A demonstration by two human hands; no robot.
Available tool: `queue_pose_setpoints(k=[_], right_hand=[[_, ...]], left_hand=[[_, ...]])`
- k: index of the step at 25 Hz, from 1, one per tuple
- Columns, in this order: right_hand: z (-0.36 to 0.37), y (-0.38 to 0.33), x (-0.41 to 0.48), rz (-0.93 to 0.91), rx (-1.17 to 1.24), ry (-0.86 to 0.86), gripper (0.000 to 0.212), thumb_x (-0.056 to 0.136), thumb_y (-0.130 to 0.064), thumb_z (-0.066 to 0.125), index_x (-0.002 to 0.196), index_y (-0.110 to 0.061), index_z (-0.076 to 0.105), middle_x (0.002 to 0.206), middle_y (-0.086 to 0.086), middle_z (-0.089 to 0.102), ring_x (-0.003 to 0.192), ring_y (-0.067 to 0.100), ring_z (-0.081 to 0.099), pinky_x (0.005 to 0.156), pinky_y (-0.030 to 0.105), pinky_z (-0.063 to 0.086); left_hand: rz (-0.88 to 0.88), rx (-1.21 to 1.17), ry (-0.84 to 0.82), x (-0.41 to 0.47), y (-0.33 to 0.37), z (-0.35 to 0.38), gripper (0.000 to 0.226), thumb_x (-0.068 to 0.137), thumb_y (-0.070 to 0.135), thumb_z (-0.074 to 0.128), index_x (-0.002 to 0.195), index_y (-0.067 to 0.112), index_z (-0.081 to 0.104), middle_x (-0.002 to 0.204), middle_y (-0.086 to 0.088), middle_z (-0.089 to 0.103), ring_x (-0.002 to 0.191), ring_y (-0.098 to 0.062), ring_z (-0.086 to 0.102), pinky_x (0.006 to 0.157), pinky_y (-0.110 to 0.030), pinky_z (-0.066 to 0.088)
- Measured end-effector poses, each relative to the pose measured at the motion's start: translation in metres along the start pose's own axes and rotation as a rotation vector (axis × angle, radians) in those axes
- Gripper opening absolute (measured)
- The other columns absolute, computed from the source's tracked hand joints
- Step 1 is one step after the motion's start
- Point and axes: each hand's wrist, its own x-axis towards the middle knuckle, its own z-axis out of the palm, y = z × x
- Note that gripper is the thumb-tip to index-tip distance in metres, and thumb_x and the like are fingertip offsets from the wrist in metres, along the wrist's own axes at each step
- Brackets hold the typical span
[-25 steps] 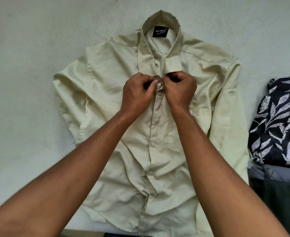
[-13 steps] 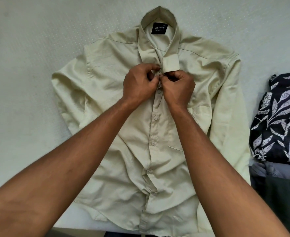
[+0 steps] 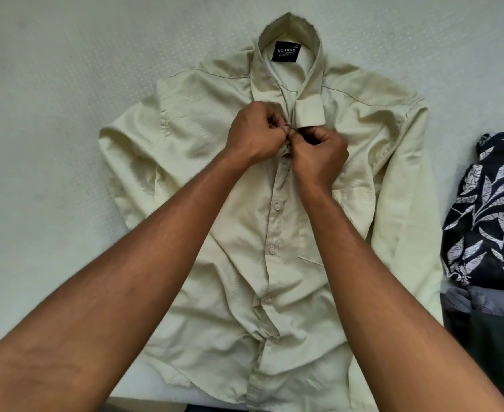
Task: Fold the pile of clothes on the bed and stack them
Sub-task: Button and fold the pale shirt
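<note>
Head view: my left hand point(image 3: 252, 132) and right hand point(image 3: 319, 153) pinch the shirt point(image 3: 203, 120) front toward 12 o'clock; it lies flat on the bed point(image 3: 51, 114), open room at 9 o'clock, clothes pile point(image 3: 488, 209) at 3 o'clock.

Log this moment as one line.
step: buttoning shirt below collar | left hand: pinching placket | right hand: pinching placket | shirt: face up on bed | leaf-print garment: at right

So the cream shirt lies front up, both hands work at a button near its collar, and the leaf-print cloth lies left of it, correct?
No: the leaf-print cloth lies right of the cream shirt, as the head view shows. The rest is right.
</note>
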Motion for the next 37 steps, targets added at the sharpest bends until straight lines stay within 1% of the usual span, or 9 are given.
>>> queue_pose_setpoints(k=[4, 9, 12, 18, 21, 24, 27, 29, 37], right_hand=[[0.001, 0.007, -0.005, -0.072, 0.016, 0.009, 0.009, 0.078, -0.018, 0.081, 0.073, -0.011, 0.077, 0.066, -0.005, 0.071, 0.062, 0.014, 0.068, 0.062, 0.035, 0.056], [0.003, 0.009, -0.006, -0.093, -0.014, -0.015, 0.006, 0.08, -0.016, 0.08, 0.076, -0.011, 0.079, 0.069, -0.004, 0.072, 0.064, 0.014, 0.068, 0.064, 0.034, 0.056], [0.005, 0.007, -0.003, -0.011, 0.014, 0.02, 0.002, 0.078, -0.016, 0.079, 0.076, -0.016, 0.08, 0.066, -0.009, 0.072, 0.062, 0.009, 0.068, 0.065, 0.032, 0.056], [0.005, 0.005, -0.016, -0.092, 0.041, 0.029, 0.011, 0.087, -0.01, 0.072, 0.092, -0.013, 0.082, 0.078, -0.007, 0.077, 0.069, 0.003, 0.07, 0.07, 0.022, 0.057], [0.001, 0.011, -0.017, -0.04, 0.133, 0.031, 0.018, 0.089, -0.002, 0.07, 0.104, -0.005, 0.08, 0.093, -0.004, 0.078, 0.081, -0.007, 0.07, 0.079, 0.014, 0.055], [-0.003, 0.014, -0.014, 0.008, 0.226, -0.009, 0.018, 0.084, -0.001, 0.076, 0.101, -0.007, 0.08, 0.09, -0.005, 0.078, 0.089, 0.005, 0.075, 0.086, 0.029, 0.061], [-0.001, 0.009, -0.007, 0.033, 0.208, -0.022, 0.015, 0.079, -0.006, 0.083, 0.093, -0.007, 0.082, 0.081, -0.001, 0.079, 0.079, 0.009, 0.076, 0.079, 0.032, 0.062], [-0.001, 0.008, -0.004, 0.032, 0.194, -0.055, 0.012, 0.078, -0.008, 0.082, 0.09, -0.008, 0.083, 0.076, -0.003, 0.078, 0.071, 0.007, 0.074, 0.072, 0.029, 0.06], [-0.002, 0.012, -0.001, -0.019, 0.175, -0.1, 0.006, 0.081, -0.007, 0.081, 0.087, -0.006, 0.082, 0.072, 0.0, 0.076, 0.061, 0.002, 0.067, 0.061, 0.019, 0.051]], left_hand=[[-0.082, -0.067, -0.021, 0.0, 0.0, 0.002, 0.007, 0.08, 0.015, 0.07, 0.074, 0.016, 0.074, 0.064, 0.009, 0.067, 0.065, -0.007, 0.064, 0.067, -0.025, 0.053], [-0.214, -0.147, -0.155, 0.01, 0.006, -0.009, 0.01, 0.067, 0.008, 0.065, 0.066, 0.007, 0.074, 0.068, -0.016, 0.072, 0.06, -0.023, 0.065, 0.062, -0.036, 0.056], [-0.222, -0.102, -0.117, 0.009, 0.01, -0.006, 0.012, 0.063, 0.013, 0.065, 0.067, 0.006, 0.074, 0.067, -0.015, 0.071, 0.061, -0.027, 0.067, 0.062, -0.041, 0.058], [-0.26, -0.161, -0.089, 0.008, 0.006, -0.003, 0.018, 0.061, 0.015, 0.062, 0.069, 0.003, 0.073, 0.068, -0.017, 0.07, 0.061, -0.026, 0.065, 0.067, -0.053, 0.059], [-0.267, -0.168, -0.076, 0.006, 0.007, 0.0, 0.02, 0.06, 0.019, 0.063, 0.07, 0.005, 0.073, 0.066, -0.013, 0.071, 0.067, -0.03, 0.07, 0.068, -0.051, 0.06], [-0.27, -0.174, -0.097, 0.005, 0.005, -0.003, 0.02, 0.065, 0.018, 0.065, 0.074, 0.003, 0.073, 0.069, -0.015, 0.071, 0.063, -0.024, 0.067, 0.066, -0.044, 0.058], [-0.277, -0.251, -0.181, 0.008, 0.006, -0.012, 0.006, 0.077, 0.006, 0.069, 0.073, 0.003, 0.072, 0.067, -0.013, 0.065, 0.059, -0.018, 0.059, 0.058, -0.031, 0.05], [-0.293, -0.274, -0.235, 0.011, 0.008, -0.02, 0.012, 0.081, 0.004, 0.069, 0.071, 0.01, 0.071, 0.067, -0.008, 0.064, 0.059, -0.016, 0.059, 0.057, -0.026, 0.048], [-0.289, -0.246, -0.282, 0.016, 0.012, -0.024, 0.011, 0.086, 0.004, 0.065, 0.078, 0.008, 0.07, 0.07, -0.008, 0.066, 0.06, -0.016, 0.065, 0.061, -0.028, 0.054]])
